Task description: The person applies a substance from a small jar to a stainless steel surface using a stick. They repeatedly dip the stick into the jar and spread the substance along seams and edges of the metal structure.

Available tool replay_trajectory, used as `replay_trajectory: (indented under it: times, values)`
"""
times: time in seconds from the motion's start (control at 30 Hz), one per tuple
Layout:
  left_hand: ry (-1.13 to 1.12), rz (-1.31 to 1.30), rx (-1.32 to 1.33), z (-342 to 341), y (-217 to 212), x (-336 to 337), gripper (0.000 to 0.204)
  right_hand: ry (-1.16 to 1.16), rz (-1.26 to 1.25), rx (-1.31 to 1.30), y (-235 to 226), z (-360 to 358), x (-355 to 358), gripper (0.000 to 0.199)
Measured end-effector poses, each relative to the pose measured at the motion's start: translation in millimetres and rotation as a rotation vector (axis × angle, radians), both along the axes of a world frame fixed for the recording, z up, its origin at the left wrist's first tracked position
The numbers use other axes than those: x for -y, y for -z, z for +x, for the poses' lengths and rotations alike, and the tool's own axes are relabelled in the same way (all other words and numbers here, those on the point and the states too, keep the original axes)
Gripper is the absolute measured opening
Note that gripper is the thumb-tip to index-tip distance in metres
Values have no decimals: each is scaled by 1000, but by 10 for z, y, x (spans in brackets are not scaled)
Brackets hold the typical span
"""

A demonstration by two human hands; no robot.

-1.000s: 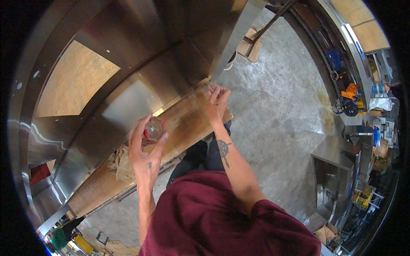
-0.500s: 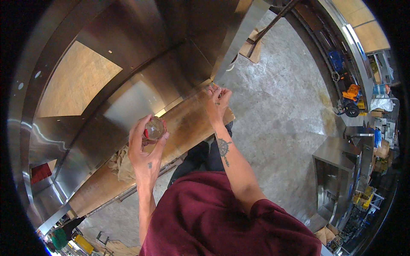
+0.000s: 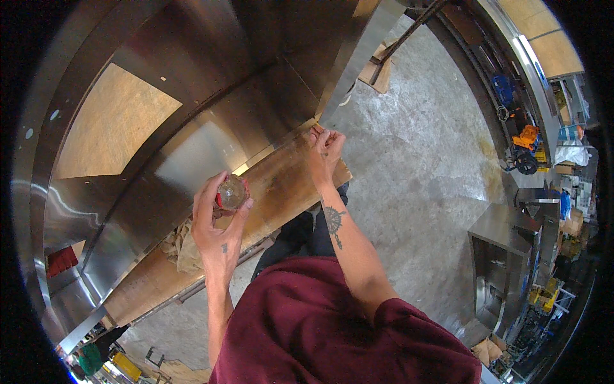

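Observation:
My left hand (image 3: pixel 214 214) is wrapped round a small clear round container (image 3: pixel 231 192) with red on its side, perhaps a bottle seen end-on. It is held over the wooden board, close to the steel panel's lower edge. Fingers pinched together, my right hand (image 3: pixel 325 153) is at the near right corner of the large brushed-steel panel (image 3: pixel 256 96). Whatever it pinches, if anything, is hidden by the fingers. A crumpled beige cloth (image 3: pixel 185 246) lies on the wooden board (image 3: pixel 275 192) to the left of my left hand.
The steel structure has a rectangular opening showing wood (image 3: pixel 121 128). A steel cabinet (image 3: pixel 505 256) stands on the concrete floor (image 3: pixel 416 160) at right. Beyond are an orange tool (image 3: pixel 526 137) and cluttered shelves. A person in green (image 3: pixel 89 358) is at the lower left edge.
Almost nothing differs. My right hand has shifted very slightly along the panel's corner; my left hand keeps the clear container in the same place.

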State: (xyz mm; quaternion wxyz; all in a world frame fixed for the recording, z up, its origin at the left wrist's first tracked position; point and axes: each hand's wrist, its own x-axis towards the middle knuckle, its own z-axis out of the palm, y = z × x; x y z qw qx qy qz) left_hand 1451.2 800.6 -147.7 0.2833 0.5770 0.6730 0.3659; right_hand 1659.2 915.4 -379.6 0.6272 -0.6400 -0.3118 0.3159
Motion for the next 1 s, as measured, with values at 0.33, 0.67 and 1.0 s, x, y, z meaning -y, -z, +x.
replay_trajectory:
  times: [0.33, 0.67, 1.0]
  values:
    - [3, 12, -1, 1, -18, -15, 60, -4, 66, -85, 95, -8, -30, 18]
    - [0, 9, 27, 4, -15, -29, 61, 24, 3, -182, 130, -14, -74, 19]
    - [9, 10, 1, 3, -33, -49, 60, 40, 23, -224, 105, -36, -62, 20]
